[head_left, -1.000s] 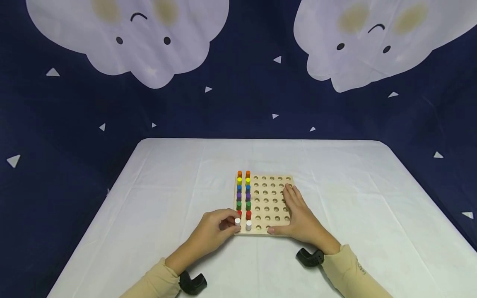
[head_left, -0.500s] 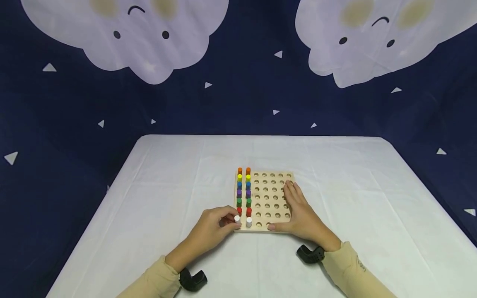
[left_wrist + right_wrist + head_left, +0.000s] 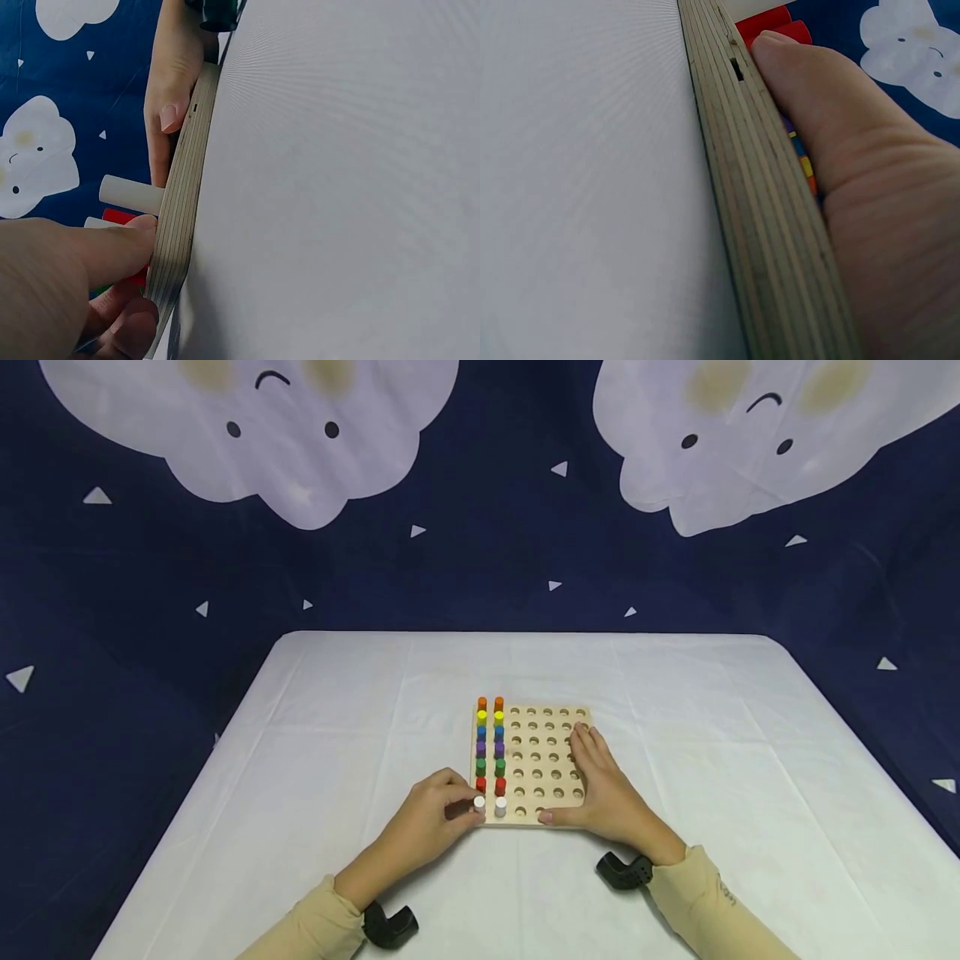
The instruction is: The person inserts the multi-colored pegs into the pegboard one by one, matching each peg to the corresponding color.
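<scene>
A wooden peg board point(image 3: 543, 767) lies on the table with two columns of coloured pegs at its left side. At its near left corner my left hand point(image 3: 433, 814) pinches a white peg point(image 3: 479, 806) between thumb and fingers. Just right of that peg stands a second white peg point(image 3: 501, 807), also visible as a pale peg point(image 3: 132, 194) in the left wrist view. My right hand point(image 3: 611, 802) rests on the board's right part, fingers straight and spread, thumb near the front edge. In the right wrist view the thumb point(image 3: 810, 90) lies along the board's layered edge point(image 3: 757, 180).
Paired red point(image 3: 500, 787), green point(image 3: 500, 767), purple, blue, yellow and orange pegs run toward the far edge. Bare holes point(image 3: 535, 741) fill the board's other columns. A white cloth point(image 3: 337, 710) covers the table, with a dark blue cloud-patterned curtain point(image 3: 495, 560) behind.
The pinched white peg has shifted slightly right and looks more upright, the left hand's knuckles a little higher. The head view has tipped slightly. The right hand stays in place on the board.
</scene>
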Demonstrator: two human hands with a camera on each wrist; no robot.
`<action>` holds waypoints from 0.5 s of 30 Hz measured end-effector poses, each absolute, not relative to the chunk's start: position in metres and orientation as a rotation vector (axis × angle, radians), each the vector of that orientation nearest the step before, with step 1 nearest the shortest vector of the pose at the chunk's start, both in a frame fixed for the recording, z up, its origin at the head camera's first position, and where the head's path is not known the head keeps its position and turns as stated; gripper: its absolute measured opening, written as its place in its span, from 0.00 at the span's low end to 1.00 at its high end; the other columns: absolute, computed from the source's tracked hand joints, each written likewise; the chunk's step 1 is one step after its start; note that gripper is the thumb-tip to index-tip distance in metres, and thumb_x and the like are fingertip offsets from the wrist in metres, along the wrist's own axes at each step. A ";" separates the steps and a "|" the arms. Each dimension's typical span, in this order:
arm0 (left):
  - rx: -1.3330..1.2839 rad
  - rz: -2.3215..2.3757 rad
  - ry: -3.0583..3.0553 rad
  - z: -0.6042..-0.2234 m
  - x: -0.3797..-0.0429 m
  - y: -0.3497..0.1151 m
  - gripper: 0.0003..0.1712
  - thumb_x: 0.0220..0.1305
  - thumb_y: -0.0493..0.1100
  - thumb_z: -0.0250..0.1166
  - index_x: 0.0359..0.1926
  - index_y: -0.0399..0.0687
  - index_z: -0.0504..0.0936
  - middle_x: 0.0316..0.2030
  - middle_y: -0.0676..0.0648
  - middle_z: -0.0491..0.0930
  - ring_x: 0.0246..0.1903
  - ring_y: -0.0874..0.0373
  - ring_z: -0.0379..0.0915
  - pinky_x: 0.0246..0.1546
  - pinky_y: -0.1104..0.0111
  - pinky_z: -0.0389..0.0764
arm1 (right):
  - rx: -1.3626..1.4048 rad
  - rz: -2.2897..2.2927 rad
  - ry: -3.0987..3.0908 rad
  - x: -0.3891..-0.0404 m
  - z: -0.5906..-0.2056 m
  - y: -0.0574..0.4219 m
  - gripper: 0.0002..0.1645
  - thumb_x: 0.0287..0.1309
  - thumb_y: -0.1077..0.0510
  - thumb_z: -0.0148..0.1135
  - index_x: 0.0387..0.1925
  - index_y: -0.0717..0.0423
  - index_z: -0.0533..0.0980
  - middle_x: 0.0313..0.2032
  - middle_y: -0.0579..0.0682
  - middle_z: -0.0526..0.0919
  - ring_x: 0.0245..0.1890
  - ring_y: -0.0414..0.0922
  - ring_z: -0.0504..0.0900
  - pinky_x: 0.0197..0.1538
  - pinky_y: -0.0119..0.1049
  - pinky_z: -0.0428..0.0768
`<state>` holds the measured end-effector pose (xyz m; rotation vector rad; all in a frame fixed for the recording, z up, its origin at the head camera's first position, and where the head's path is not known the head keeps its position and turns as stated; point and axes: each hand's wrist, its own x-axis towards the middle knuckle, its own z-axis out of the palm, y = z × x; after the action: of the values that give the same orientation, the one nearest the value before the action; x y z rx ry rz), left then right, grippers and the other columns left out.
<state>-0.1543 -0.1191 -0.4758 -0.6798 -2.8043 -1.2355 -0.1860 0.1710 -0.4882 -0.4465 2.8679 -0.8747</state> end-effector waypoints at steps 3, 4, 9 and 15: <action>-0.651 -1.238 -2.839 -0.475 -0.155 -0.120 0.14 0.55 0.45 0.76 0.42 0.45 0.88 0.36 0.55 0.79 0.34 0.65 0.72 0.36 0.75 0.77 | -0.447 -0.865 2.870 -0.185 -0.488 0.171 0.85 0.31 0.17 0.69 0.78 0.58 0.42 0.80 0.51 0.35 0.79 0.56 0.32 0.74 0.65 0.48; -0.648 -1.238 -2.846 -0.474 -0.155 -0.121 0.15 0.54 0.46 0.76 0.42 0.45 0.88 0.36 0.55 0.79 0.34 0.65 0.72 0.35 0.75 0.77 | -0.449 -0.863 2.872 -0.185 -0.488 0.170 0.84 0.32 0.17 0.69 0.78 0.58 0.42 0.80 0.51 0.36 0.79 0.56 0.32 0.74 0.64 0.48; -0.645 -1.216 -2.845 -0.466 -0.155 -0.127 0.19 0.52 0.50 0.77 0.43 0.49 0.85 0.36 0.55 0.78 0.33 0.63 0.71 0.34 0.75 0.76 | -0.475 -0.810 2.905 -0.183 -0.486 0.169 0.75 0.44 0.20 0.64 0.78 0.60 0.44 0.80 0.53 0.38 0.79 0.58 0.35 0.75 0.63 0.48; -0.636 -0.989 -2.779 -0.454 -0.154 -0.133 0.15 0.66 0.52 0.67 0.48 0.50 0.81 0.42 0.54 0.81 0.41 0.61 0.75 0.42 0.66 0.79 | -0.507 -0.699 2.952 -0.182 -0.480 0.167 0.63 0.56 0.22 0.54 0.77 0.58 0.49 0.79 0.54 0.43 0.79 0.59 0.38 0.75 0.62 0.48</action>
<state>-0.1544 -0.1334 -0.4542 -0.6363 -2.7793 -0.9894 -0.1825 0.1666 -0.4798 -0.5071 2.9522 -0.6990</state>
